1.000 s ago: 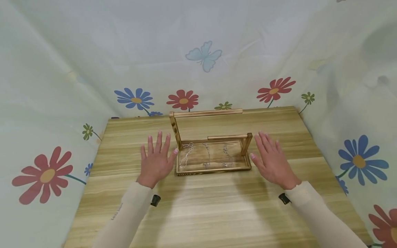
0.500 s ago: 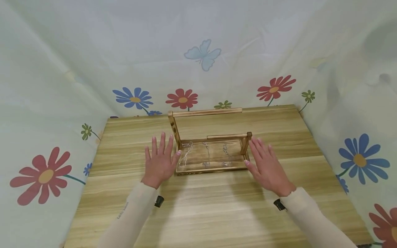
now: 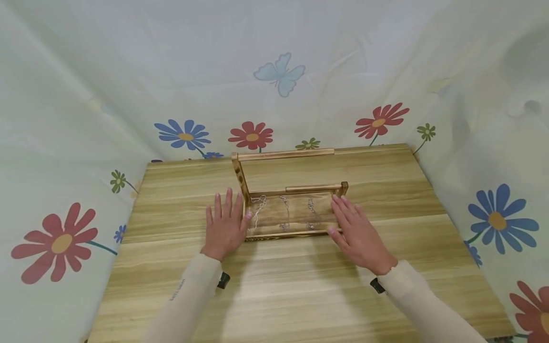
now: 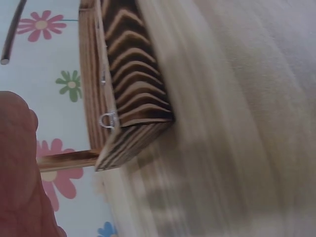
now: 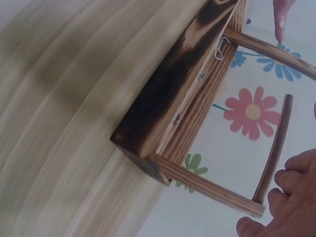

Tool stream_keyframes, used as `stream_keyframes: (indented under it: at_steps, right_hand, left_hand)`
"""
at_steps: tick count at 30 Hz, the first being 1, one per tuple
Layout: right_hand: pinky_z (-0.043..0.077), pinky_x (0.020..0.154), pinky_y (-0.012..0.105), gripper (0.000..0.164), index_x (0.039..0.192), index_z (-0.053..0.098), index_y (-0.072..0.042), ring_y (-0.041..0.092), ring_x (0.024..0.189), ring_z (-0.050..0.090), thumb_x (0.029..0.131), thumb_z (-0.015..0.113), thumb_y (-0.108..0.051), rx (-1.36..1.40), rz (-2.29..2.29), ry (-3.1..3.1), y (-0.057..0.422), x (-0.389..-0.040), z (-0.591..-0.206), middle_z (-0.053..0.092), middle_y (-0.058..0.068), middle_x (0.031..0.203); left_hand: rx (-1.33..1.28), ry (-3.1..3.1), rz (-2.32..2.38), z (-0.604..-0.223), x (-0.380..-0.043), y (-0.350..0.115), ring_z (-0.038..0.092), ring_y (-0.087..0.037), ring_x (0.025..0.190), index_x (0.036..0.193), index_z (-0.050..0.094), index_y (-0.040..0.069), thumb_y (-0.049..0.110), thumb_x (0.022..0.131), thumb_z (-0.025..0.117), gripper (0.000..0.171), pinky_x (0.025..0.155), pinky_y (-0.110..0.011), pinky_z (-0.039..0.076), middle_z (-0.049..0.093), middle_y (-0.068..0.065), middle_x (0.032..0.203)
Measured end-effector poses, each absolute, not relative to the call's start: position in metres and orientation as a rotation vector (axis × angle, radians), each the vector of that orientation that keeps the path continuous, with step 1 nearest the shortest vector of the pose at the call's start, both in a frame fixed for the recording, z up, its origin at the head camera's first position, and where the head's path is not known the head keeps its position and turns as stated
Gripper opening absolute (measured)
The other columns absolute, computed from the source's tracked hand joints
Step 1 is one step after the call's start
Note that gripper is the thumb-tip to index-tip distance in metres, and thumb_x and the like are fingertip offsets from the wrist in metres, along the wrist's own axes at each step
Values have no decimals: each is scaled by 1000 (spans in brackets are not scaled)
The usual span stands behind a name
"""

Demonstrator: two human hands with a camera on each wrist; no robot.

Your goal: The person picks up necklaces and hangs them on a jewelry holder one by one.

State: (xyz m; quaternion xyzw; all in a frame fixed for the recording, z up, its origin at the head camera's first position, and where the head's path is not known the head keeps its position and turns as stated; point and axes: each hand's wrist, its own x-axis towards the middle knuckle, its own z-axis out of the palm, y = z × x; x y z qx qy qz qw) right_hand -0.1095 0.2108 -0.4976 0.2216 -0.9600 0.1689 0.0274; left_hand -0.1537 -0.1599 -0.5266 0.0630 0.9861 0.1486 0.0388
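Observation:
A scorched-wood jewelry stand [image 3: 296,235] sits mid-table, a shallow tray with a tall post and bar [image 3: 285,155] at left and a shorter bar [image 3: 313,188] at right. Three thin silvery chains lie in the tray: a left chain [image 3: 257,214], a middle chain [image 3: 286,212] and a right chain [image 3: 313,214]. My left hand [image 3: 225,231], fingers straight and spread, hovers beside the tray's left end. My right hand [image 3: 362,240] overlaps its right end in the head view, fingers extended, hiding that corner and the short post's foot. Neither hand holds anything.
The stand rests on a wood-grain table [image 3: 283,290]. Pale cloth walls [image 3: 206,71] printed with flowers and a butterfly enclose the table at the back and both sides. Dark wrist devices show under each sleeve, including the left wrist device [image 3: 223,280].
Both hands have moved inward toward each other. The right hand, formerly beyond the tray's right end, now overlaps it; the left has come closer to the left end. The stand and chains have stayed put.

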Motion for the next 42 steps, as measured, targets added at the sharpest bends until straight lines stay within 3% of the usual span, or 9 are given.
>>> stream_keyframes:
  at_steps: [8,16,23,42]
  right_hand:
    - [21,129,60,70,166,23,-4,35,162,23,111,46,-41,744,529,-2951,198,-116,-506,24,15,174]
    - [24,128,62,67,164,28,-2,38,160,28,111,46,-38,788,506,-2926,189,-126,-513,26,14,173]
    - [25,128,60,65,164,29,-1,38,160,26,112,45,-37,846,525,-2943,185,-135,-520,27,15,172]
    - [45,116,56,46,148,57,-2,40,142,54,106,61,-22,889,686,-2981,177,-163,-538,58,20,151]
  left_hand:
    - [179,3002,502,-544,-159,-161,-17,-40,162,170,3,21,51,112,29,71,128,-68,-7,-15,-4,176]
    - [203,3018,551,-565,-169,-162,-5,-45,163,170,1,17,48,112,31,72,128,-70,7,-4,-11,178]
    - [257,2997,636,-582,-180,-169,-3,-47,163,169,-2,14,49,113,23,71,128,-68,8,-5,-12,178]
    - [239,2918,798,-593,-185,-165,-2,-44,163,168,0,6,40,114,26,69,131,-61,4,0,-14,177]
